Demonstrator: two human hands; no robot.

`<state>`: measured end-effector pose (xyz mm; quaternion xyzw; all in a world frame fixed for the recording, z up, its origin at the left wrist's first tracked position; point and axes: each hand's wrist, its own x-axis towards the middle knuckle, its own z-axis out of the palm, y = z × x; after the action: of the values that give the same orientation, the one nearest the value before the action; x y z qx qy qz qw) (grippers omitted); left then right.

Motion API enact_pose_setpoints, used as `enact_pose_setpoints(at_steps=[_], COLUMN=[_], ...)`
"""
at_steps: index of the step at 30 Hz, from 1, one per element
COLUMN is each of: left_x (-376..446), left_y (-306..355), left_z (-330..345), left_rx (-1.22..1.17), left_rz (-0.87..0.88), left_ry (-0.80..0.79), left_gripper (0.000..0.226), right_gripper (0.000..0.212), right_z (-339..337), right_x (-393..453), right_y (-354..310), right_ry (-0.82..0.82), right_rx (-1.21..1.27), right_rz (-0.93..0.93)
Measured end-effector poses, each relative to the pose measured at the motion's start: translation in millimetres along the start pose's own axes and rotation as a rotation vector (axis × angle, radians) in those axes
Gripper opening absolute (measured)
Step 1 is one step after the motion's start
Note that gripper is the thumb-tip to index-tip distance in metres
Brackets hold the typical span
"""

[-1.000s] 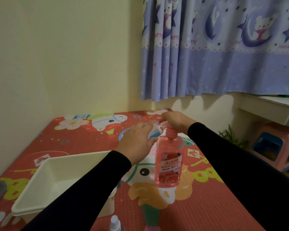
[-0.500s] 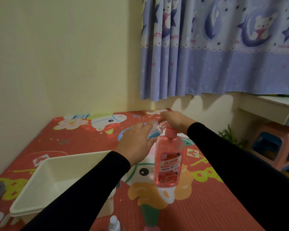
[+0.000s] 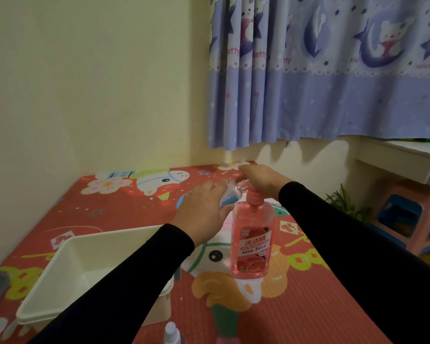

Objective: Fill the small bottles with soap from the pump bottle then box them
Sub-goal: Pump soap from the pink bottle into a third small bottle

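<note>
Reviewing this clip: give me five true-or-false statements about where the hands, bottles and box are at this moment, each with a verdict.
1. The right hand rests on top of the pink pump bottle. True.
2. The left hand holds a small clear bottle beside the pump. True.
3. The pump bottle lies on its side. False: it stands upright on the red play mat.
4. The white box already holds several small bottles. False: no bottle shows in the visible part of its interior.
5. A small bottle with a white top stands on the mat at the bottom edge of the view. True.
</note>
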<state>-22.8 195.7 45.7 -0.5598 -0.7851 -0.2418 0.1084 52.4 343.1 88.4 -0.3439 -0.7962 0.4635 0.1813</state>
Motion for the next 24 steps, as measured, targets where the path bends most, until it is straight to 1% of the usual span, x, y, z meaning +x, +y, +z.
enact_pose_setpoints(at_steps=[4, 8, 10, 13, 15, 16, 19, 24], left_x=[0.3, 4.2, 4.5, -0.1, -2.1, -2.5, -0.4, 4.5], left_y=[0.1, 0.4, 0.6, 0.8, 0.3, -0.1, -0.5, 0.5], left_z=[-4.1, -10.8, -10.1, -2.7, 1.2, 1.6, -2.0, -10.9], left_rx=[-0.004, 0.015, 0.021, -0.007, 0.004, 0.011, 0.001, 0.004], left_rz=[0.007, 0.019, 0.025, 0.008, -0.002, -0.004, 0.011, 0.017], left_ry=[-0.012, 0.027, 0.031, 0.019, 0.017, 0.014, -0.004, 0.031], left_gripper=[0.054, 0.054, 0.055, 0.055, 0.057, 0.058, 0.055, 0.055], right_gripper=[0.044, 0.047, 0.048, 0.044, 0.037, 0.037, 0.046, 0.043], right_z=[-3.1, -12.0, -10.8, -3.0, -0.4, 0.0, -2.2, -11.1], right_x=[1.4, 1.1, 2.2, 1.9, -0.3, -1.6, -0.7, 2.0], right_y=[-3.0, -9.8, -9.2, -2.9, 0.6, 1.3, -1.9, -7.6], right_ry=[-0.013, -0.017, -0.008, -0.004, -0.005, -0.003, 0.002, -0.002], right_rx=[-0.043, -0.086, -0.052, 0.06, 0.057, 0.054, -0.021, -0.104], right_rz=[0.0, 0.018, 0.022, 0.023, 0.028, 0.026, 0.009, -0.011])
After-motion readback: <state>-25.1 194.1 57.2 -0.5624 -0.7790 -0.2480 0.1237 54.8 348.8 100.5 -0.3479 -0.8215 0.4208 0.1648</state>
